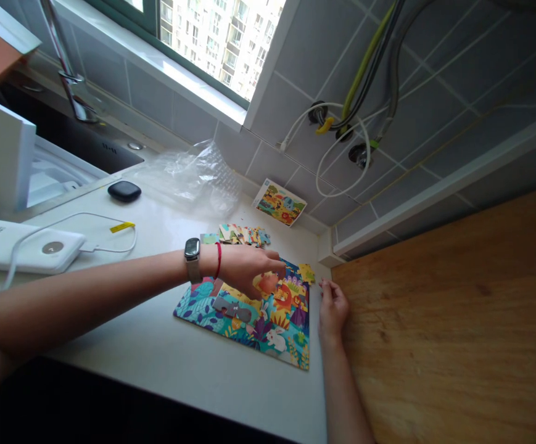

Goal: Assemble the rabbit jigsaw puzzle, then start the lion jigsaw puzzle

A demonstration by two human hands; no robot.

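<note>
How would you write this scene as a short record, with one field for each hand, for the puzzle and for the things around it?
Left hand: over the puzzle; whether it grips a piece cannot be told
Left wrist: watch, red band
Right hand: beside the puzzle's right edge, fingers bent
Puzzle: colourful animals and plants, partly hidden by the left hand
Loose pieces: gathered at its far edge
Yellow piece: at its right edge
Clear plastic wrap: on the counter
Black object: near the sink
</note>
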